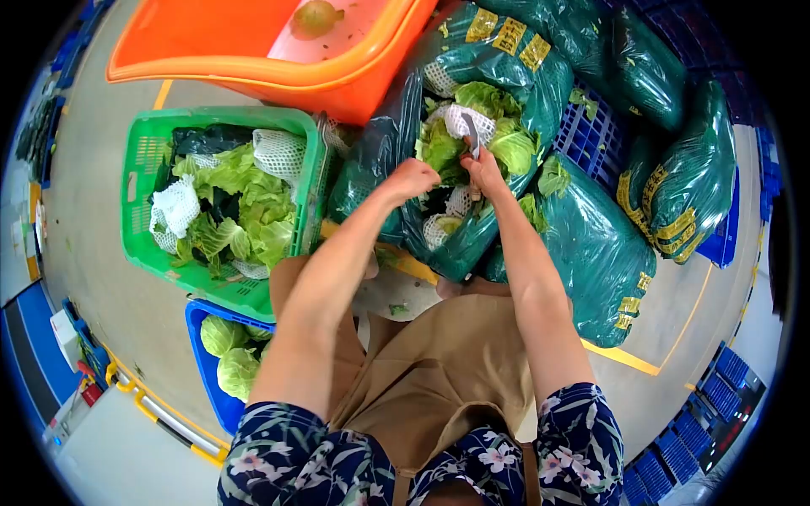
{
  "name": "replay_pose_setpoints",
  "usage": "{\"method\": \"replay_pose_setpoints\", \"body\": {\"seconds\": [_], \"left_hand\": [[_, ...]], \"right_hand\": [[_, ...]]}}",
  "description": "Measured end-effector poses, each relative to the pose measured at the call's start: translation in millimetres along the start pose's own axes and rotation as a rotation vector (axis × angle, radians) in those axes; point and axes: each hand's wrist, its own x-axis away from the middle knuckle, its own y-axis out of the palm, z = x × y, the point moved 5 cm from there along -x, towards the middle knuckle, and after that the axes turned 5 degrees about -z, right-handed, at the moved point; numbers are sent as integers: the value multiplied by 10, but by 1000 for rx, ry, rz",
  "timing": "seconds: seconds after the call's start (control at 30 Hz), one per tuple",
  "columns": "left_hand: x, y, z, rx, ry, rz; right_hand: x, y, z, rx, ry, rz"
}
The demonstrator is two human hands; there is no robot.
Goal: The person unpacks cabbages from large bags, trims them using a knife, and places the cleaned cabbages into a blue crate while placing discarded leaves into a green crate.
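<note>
An opened dark green plastic bag [456, 253] lies in front of me, with leafy cabbages [512, 148] and white foam net sleeves [460, 123] inside. My right hand [484, 173] is closed around a knife [472, 135], its blade pointing away from me over the cabbages. At the left side of the bag's mouth, my left hand [413, 180] has its fingers curled shut. Whether it grips the bag's edge or something else is hidden.
To the left stands a green crate [283, 115] of loose leaves and foam nets. A blue crate [202, 354] below holds cabbages. An orange tub [337, 80] is at the top, with a round pale vegetable [315, 18] inside. Full green bags [591, 244] lie to the right.
</note>
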Motion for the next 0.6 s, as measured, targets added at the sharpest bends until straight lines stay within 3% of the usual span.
{"method": "replay_pose_setpoints", "body": {"seconds": [0.07,0.1,0.13,0.2,0.23,0.3,0.37,0.4,0.43,0.5,0.53,0.6], "left_hand": [[-300,421,-368,224,-167,-85],[-348,558,-473,3,-40,-54],[-360,656,-641,-147,-104,-21],[-520,842,-1227,-422,-224,53],[-283,830,-1137,-443,-389,69],[-68,840,-923,-401,-524,40],[-100,903,-931,-418,-554,-19],[-127,941,-936,-428,-569,-48],[-171,986,-957,-422,-569,-69],[-354,1111,-1098,-414,-567,-113],[-392,1151,-1095,-321,-572,-228],[-311,1292,-1193,150,-632,-160]], "right_hand": [[-39,9,-91,-72,-106,-2],[3,5,-110,-108,-154,0],[62,-32,-69,-110,-6,-10],[340,43,-190,-192,-37,-31],[538,108,-254,-231,-53,-43],[912,225,-152,-60,22,54],[1301,261,-181,509,121,238],[1476,241,-8,408,106,272],[1593,255,9,598,192,253],[1769,260,12,680,328,223],[1777,269,9,665,370,230],[1787,280,30,644,458,232]]}}
